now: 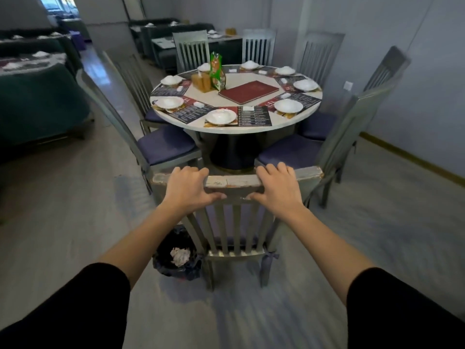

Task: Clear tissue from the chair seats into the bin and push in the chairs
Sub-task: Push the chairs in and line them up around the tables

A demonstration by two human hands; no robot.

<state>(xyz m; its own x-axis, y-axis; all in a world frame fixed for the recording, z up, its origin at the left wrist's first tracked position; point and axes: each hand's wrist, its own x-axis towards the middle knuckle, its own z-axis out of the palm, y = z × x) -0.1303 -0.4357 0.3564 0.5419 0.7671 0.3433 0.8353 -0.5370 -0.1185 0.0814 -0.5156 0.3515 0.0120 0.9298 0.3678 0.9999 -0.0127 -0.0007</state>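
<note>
A small bin lined with a dark bag stands on the floor just left of the nearest chair, and one crumpled wad of tissue lies inside it. Both hands grip the top rail of that chair's back: the left hand is wrapped over the rail left of centre, fingers curled over the far edge and thumb on the near side, and the right hand holds it the same way right of centre. The chair stands apart from the round table, its seat mostly hidden behind the slatted back. Eight chairs show around the table, counting the held one; the four visible blue seats look bare. On the table sit eight white bowls on dark placemats, one red menu book, one green packet and a wooden holder at the centre.
</note>
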